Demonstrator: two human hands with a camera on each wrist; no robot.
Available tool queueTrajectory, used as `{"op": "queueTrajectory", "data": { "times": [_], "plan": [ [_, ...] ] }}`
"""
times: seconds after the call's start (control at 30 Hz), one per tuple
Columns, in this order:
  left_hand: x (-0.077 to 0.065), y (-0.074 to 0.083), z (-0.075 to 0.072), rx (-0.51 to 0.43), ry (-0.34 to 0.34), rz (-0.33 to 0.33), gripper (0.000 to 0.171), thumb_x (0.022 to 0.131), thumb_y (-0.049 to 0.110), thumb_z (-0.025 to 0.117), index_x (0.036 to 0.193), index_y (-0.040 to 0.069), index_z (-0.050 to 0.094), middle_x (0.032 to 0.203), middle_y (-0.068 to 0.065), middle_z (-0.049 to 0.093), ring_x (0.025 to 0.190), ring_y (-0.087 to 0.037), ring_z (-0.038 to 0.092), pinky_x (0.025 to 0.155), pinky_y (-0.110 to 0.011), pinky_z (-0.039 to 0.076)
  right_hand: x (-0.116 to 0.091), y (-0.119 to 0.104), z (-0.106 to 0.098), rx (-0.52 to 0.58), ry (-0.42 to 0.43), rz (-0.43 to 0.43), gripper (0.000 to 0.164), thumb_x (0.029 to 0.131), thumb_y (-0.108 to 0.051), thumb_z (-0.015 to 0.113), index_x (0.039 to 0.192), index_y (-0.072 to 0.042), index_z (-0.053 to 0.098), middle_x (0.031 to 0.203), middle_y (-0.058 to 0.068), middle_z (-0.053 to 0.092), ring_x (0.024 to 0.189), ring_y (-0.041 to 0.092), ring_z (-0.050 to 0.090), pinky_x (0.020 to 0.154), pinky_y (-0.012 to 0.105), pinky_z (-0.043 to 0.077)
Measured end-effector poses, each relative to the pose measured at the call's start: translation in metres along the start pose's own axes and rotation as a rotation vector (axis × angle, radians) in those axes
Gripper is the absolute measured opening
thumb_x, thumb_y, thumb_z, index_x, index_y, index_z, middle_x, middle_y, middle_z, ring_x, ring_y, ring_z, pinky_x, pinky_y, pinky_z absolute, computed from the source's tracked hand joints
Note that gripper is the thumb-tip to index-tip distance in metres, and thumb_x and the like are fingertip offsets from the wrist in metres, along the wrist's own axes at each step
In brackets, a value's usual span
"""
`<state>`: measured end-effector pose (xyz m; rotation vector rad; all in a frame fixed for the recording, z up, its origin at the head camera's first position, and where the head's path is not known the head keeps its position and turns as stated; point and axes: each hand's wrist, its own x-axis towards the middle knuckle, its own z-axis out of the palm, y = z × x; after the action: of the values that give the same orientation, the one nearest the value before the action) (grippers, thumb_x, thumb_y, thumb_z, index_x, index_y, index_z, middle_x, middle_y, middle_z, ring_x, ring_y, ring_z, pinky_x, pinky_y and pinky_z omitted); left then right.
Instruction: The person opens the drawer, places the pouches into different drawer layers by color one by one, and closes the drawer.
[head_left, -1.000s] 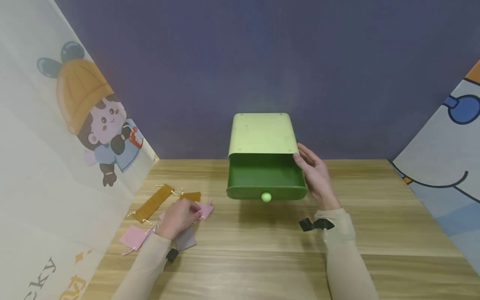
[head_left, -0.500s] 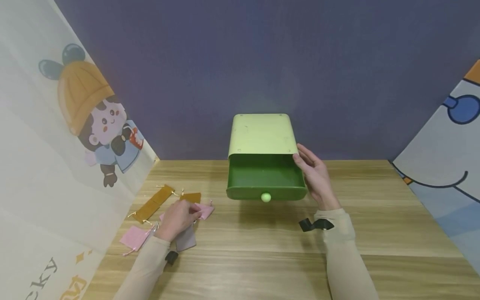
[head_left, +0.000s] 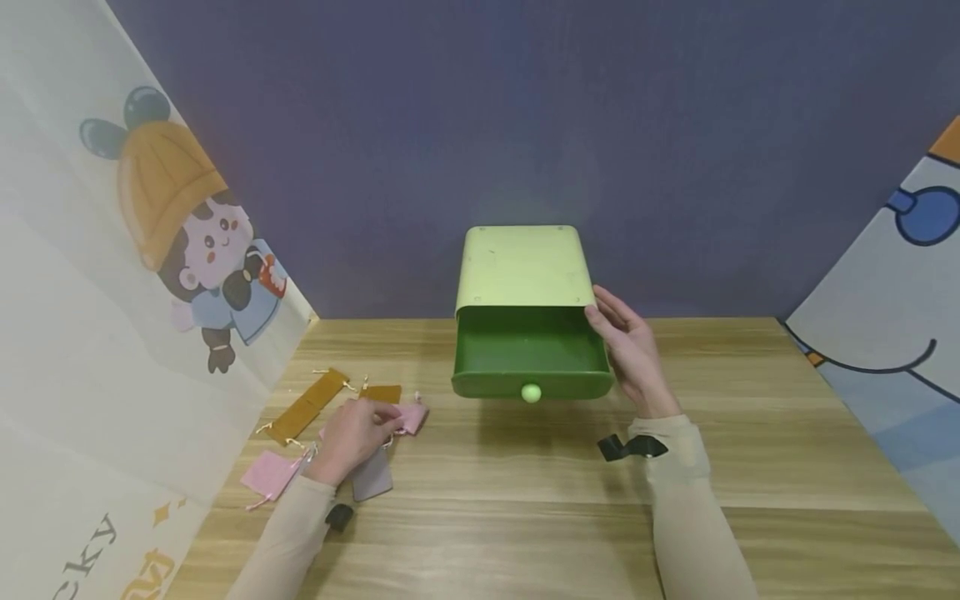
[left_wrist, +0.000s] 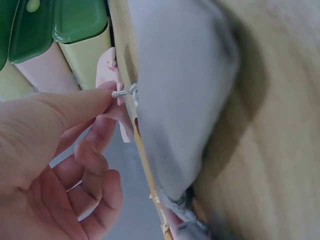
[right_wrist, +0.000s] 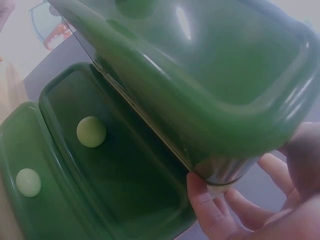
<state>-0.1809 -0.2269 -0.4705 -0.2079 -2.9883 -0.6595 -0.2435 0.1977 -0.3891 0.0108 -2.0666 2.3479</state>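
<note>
My left hand (head_left: 352,437) pinches a small pink drawstring pouch (head_left: 412,418) between thumb and forefinger. Its other fingers are loosely bent in the left wrist view. Just below the hand, a grey drawstring pouch (head_left: 371,477) lies on the table and looms large in the left wrist view (left_wrist: 185,90). A drawer cabinet (head_left: 525,267) has its green top drawer (head_left: 480,385) pulled out, with nothing seen inside. My right hand (head_left: 633,358) rests against the cabinet's right side, thumb at the front edge, fingers mostly straight along the wall.
Mustard-yellow pouches (head_left: 307,407) and another pink pouch (head_left: 268,475) lie at the left of the wooden table (head_left: 525,533). Beneath the pulled-out drawer, two closed drawers with round knobs (right_wrist: 91,131) show in the right wrist view. A dark blue panel (head_left: 375,167) stands behind.
The pinched pink pouch has shifted slightly, its free end and string now tipped upward. My right hand and the drawer stay in place.
</note>
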Motion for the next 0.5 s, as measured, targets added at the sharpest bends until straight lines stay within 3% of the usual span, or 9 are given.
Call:
{"op": "queueTrajectory", "data": {
  "times": [0.2,0.5],
  "plan": [
    [0.0002,-0.0001,-0.0026,-0.002,0.039,0.013,0.016,0.094,0.024,0.082,0.106,0.013,0.085,0.103,-0.008,0.083,0.063,-0.01,0.056,0.053,-0.026,0.041,0.0008,0.0001,0.0006,0.01,-0.001,-0.002,0.069,0.105,-0.032,0.07,0.166,-0.018,0.039,0.173,0.013,0.036,0.158,0.029,0.036,0.134,0.043,0.024],
    [0.0013,0.0019,-0.0088,0.015,0.079,0.031,0.014,0.094,0.02,0.081,0.106,0.013,0.085,0.106,-0.011,0.082,0.069,-0.015,0.057,0.057,-0.03,0.042,0.0005,0.0007,0.0,0.016,-0.007,0.0,0.07,0.104,-0.032,0.07,0.166,-0.019,0.039,0.173,0.012,0.035,0.16,0.028,0.033,0.134,0.042,0.021]
  ]
}}
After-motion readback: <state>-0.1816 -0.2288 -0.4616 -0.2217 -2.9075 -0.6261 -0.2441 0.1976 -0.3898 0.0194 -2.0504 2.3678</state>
